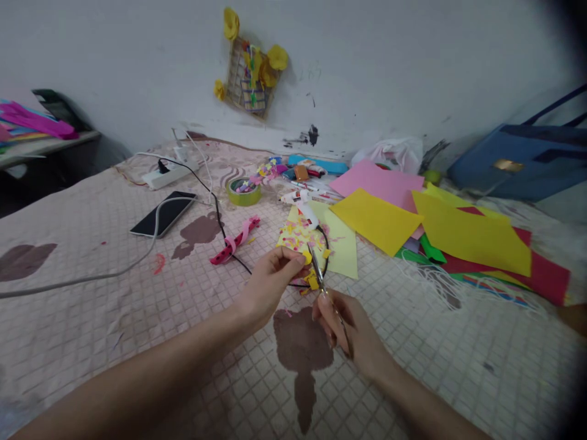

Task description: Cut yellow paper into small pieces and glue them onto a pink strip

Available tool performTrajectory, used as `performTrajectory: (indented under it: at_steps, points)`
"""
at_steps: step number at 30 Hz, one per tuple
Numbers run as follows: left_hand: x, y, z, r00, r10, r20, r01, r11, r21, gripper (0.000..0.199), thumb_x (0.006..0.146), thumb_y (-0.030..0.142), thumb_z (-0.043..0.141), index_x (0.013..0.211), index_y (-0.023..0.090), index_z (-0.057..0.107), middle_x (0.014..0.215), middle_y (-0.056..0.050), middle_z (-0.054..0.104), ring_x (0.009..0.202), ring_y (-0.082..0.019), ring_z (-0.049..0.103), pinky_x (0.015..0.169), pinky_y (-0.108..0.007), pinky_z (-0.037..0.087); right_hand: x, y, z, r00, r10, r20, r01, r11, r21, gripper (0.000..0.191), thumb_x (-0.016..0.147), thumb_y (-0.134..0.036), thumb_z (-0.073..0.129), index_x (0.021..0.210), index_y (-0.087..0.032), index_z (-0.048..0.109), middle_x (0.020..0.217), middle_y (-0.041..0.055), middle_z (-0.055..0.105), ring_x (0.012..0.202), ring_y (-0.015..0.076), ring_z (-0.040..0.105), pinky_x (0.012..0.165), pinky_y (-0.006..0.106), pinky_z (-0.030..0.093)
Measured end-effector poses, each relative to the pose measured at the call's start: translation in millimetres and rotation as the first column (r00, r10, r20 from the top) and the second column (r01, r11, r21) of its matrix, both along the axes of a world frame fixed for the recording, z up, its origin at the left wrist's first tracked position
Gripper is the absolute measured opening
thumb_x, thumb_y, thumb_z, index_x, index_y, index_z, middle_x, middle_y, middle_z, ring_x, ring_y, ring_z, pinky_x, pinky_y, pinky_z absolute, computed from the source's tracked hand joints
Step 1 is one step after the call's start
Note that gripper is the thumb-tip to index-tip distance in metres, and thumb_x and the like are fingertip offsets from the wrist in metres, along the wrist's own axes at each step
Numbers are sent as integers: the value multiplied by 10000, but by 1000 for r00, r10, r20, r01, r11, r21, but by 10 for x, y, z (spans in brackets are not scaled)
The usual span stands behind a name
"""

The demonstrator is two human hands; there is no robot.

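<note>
Pinched between the thumb and fingers of my left hand (pixel 270 278) is a small yellow piece (pixel 307 257), paper or foam. My right hand (pixel 351 327) grips a pair of scissors (pixel 317 266), its blades pointing away from me and right beside the yellow piece. Another yellow scrap (pixel 312 280) shows just below, partly behind the blades. Beyond my hands lies a pale yellow sheet (pixel 343 247) strewn with small yellow and pink cuttings. A white glue gun (pixel 308 215) with a black cord rests on that sheet.
Coloured sheets (pixel 477 229) and white string (pixel 435 284) lie to the right. On the left are a phone (pixel 165 214), a power strip (pixel 169 174) and cables across the cloth. A tape roll (pixel 244 192) and a pink-wrapped red strip (pixel 236 240) sit mid-table; a blue bag (pixel 527 159) stands behind.
</note>
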State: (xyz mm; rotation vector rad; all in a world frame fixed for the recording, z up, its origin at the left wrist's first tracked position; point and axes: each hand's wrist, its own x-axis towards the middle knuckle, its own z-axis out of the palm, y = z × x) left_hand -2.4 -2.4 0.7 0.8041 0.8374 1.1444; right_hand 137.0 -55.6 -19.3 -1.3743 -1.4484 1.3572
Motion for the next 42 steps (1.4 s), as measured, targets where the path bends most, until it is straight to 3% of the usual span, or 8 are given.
performTrajectory:
  at_steps: [6,15,32,42]
  points:
    - [5,-2,2,1000,-7,8,7,1000,0,161,717,248,662,702,131,553,716,1,603,696,-88,579,704,-224,442,-3,-11,30,1000,-2,5,2,1000,-22,461,828,-599,392,597,-201,363,491,-58,366,430,84,356,409,217,259]
    - [10,-2,-8,1000,13,7,-13,1000,-3,158,711,244,669,707,130,560,721,6,603,694,-80,578,711,-221,448,6,5,-26,999,-19,44,19,1000,-14,387,826,-523,473,637,-188,444,493,-56,385,432,86,364,408,215,258]
    - [32,-21,-27,999,52,-7,-52,999,-8,154,724,234,657,729,128,546,719,13,589,682,-69,572,712,-205,451,22,7,-129,997,-26,69,24,999,22,399,867,-511,409,643,-183,456,505,-49,389,415,78,352,391,204,244]
    - [30,-30,-7,999,37,-8,-37,999,-3,159,724,247,653,731,130,546,709,13,590,678,-73,572,702,-212,454,11,-13,-15,999,26,37,-26,1000,11,419,863,-542,386,655,-183,441,509,-61,356,439,79,359,413,207,264]
